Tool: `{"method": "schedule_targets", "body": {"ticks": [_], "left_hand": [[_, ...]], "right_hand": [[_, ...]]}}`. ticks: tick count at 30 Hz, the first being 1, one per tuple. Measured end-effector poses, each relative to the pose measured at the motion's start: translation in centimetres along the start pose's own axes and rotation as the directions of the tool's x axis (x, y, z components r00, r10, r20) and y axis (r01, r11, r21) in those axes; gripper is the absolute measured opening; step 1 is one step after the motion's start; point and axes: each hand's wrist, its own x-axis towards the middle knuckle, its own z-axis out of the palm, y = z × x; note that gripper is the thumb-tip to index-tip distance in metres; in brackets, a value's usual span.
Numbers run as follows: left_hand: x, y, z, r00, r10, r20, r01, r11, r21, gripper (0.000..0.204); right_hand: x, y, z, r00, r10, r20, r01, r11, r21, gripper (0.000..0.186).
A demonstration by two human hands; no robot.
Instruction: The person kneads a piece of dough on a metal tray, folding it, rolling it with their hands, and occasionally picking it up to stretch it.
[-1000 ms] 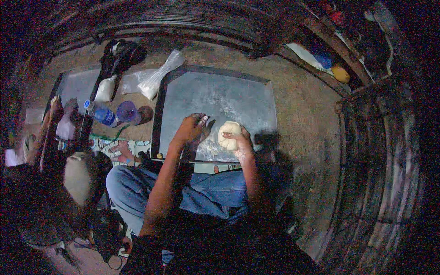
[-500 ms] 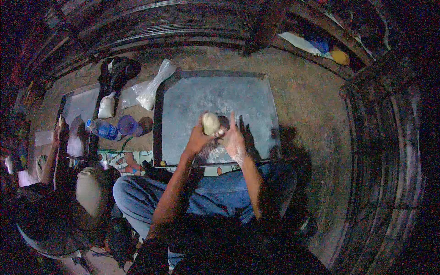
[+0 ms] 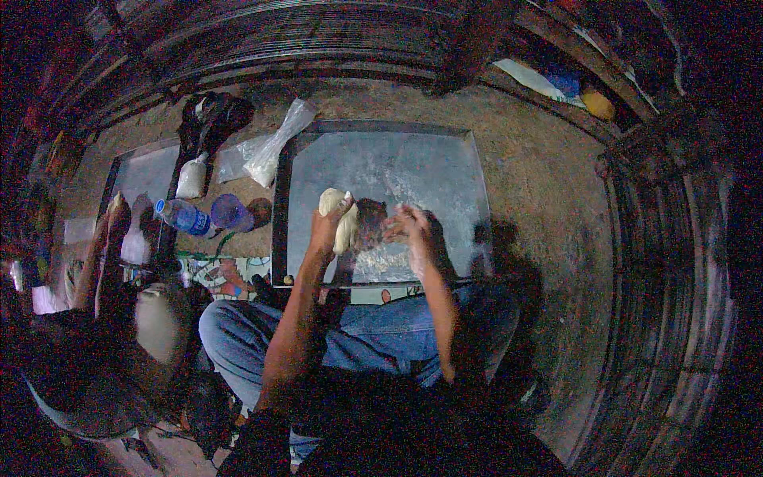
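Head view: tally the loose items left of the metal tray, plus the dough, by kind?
Dough lump, held in the left hand: 1
Clear plastic bags: 1
White filled bags: 1
Blue plastic bottles: 1
Purple cups: 1
Total: 5
The right hand is open beside the dough, over the tray.

The tray [image 3: 445, 171] is dull grey sheet metal, dusted with matt white flour. The dough [image 3: 338, 215] looks soft, pale and matt. The floor [image 3: 540, 183] is rough and earthen; the bottle [image 3: 184, 216] is glossy blue plastic.
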Motion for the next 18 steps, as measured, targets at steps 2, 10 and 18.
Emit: {"method": "schedule_targets", "body": {"ticks": [2,10,18], "left_hand": [[-0.1,-0.8,-0.2,0.992,-0.042,0.122,0.055,0.992,-0.110,0.043],[-0.8,-1.5,3.2,0.801,0.339,0.494,-0.500,0.832,0.239,0.088],[-2.9,2.8,2.9,0.772,0.474,0.423,-0.620,0.417,0.664,0.077]], "right_hand": [[-0.4,1.1,1.0,0.996,-0.022,0.089,0.028,0.997,-0.072,0.037],[-1.4,2.8,1.7,0.870,0.071,0.488,-0.254,0.912,0.321,0.085],[2.9,9.7,-2.7,0.976,-0.155,0.153,0.193,0.939,-0.286,0.067]]}}
